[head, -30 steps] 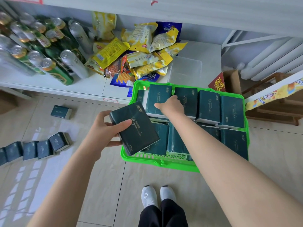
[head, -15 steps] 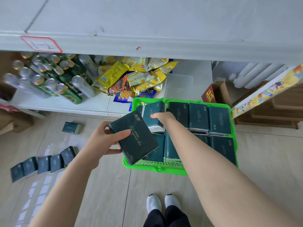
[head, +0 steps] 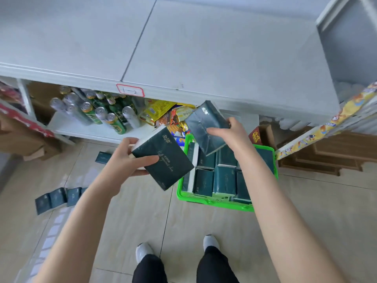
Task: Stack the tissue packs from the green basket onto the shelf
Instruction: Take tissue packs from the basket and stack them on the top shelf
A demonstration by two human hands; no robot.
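My left hand (head: 126, 158) grips a dark green tissue pack (head: 165, 160), held tilted above the floor just left of the green basket (head: 214, 203). My right hand (head: 230, 133) holds a second tissue pack (head: 206, 125) lifted above the basket's far end, in front of the shelf edge. Several more dark green packs (head: 222, 178) stand packed inside the basket on the floor. The wide white shelf top (head: 183, 43) spreads bare above both hands.
On the lower shelf lie cans and bottles (head: 98, 113) and yellow snack bags (head: 163, 113). Loose tissue packs (head: 55, 199) lie on the tiled floor at left. A small red box (head: 257, 135) sits right of the basket. My feet (head: 177, 248) stand below.
My right hand has pulled a pack out of the basket and raised it. The left hand with its pack rose slightly. The view tilted up, showing the shelf top.
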